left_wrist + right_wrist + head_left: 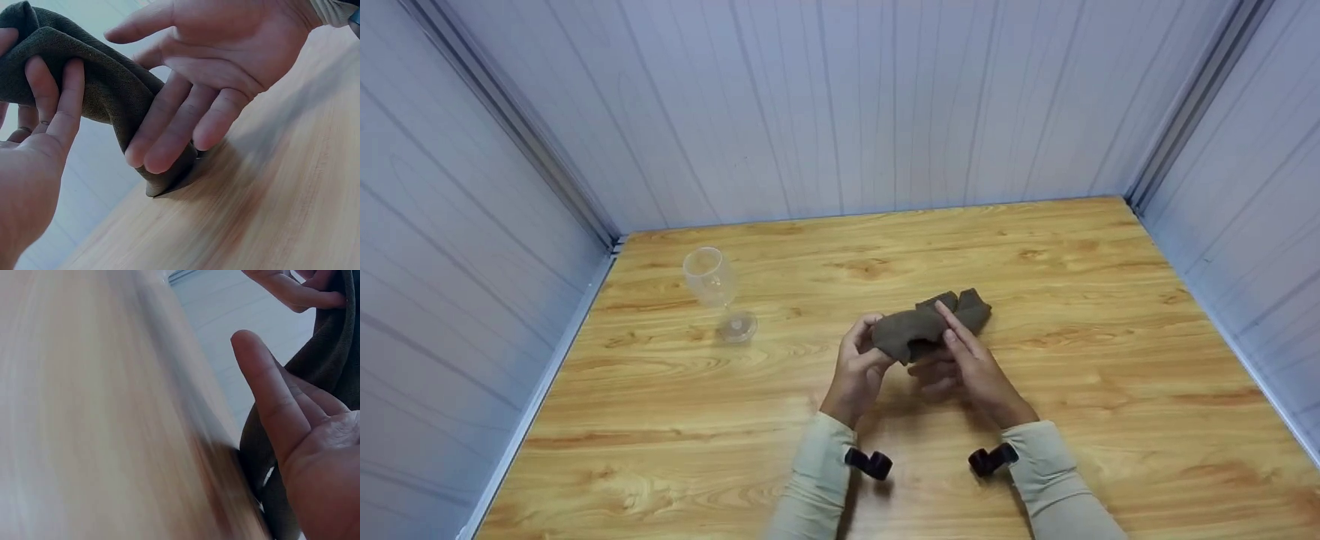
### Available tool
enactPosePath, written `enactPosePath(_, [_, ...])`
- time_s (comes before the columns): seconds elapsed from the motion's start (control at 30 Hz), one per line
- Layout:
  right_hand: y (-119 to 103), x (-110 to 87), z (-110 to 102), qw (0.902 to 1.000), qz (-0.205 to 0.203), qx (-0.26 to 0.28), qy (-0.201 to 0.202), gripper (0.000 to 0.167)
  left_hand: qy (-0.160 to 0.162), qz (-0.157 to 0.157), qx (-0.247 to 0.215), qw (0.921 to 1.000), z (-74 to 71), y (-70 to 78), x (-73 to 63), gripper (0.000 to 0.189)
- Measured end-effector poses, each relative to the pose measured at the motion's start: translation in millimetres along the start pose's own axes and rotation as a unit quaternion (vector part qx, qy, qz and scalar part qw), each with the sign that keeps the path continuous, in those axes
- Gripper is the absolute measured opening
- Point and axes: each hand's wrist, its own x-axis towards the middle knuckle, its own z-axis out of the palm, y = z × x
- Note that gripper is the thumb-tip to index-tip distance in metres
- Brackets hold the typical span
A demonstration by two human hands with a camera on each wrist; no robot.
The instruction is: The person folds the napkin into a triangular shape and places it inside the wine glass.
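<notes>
While the left hand grips one end of the dark olive-brown, soft fabric cloth, the right hand lays straight fingers against it; folded and rolled over itself, it's held just right of centre in the head view, far end drooping close to the yellow wood-grain table; wood runs wide rightward, its back edge meeting the pale panelled wall; leftward, well apart, stands the clear stemmed glass.
</notes>
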Motion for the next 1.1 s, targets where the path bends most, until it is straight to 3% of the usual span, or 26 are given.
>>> enactPosePath(0.17, [-0.6, 1.3, 0.5, 0.9975, -0.015, 0.064, 0.026, 0.067, -0.011, -0.008, 0.009, 0.9999, 1.0, -2.0, -0.1, 0.037])
enactPosePath(0.37, [-0.1, 2.1, 1.0, 0.9922, -0.065, 0.077, 0.074, 0.061, -0.025, -0.012, 0.011, 0.9996, 0.1, -3.0, 0.8, 0.035])
enactPosePath(0.6, [-1.5, 2.5, 1.4, 0.9813, -0.097, 0.089, 0.141, 0.057, -0.025, -0.033, 0.054, 0.9977, -5.2, -0.6, 1.4, 0.034])
enactPosePath(0.87, [-0.5, 3.7, -0.6, 0.9657, -0.120, 0.100, 0.207, 0.049, -0.083, -0.041, 0.079, 0.9926, -13.3, 2.7, 2.2, 0.030])
enactPosePath(1.1, [-0.2, 3.3, -3.6, 0.9654, -0.119, 0.090, 0.214, 0.048, -0.039, -0.088, 0.124, 0.9876, -16.4, 3.3, 4.2, 0.032])
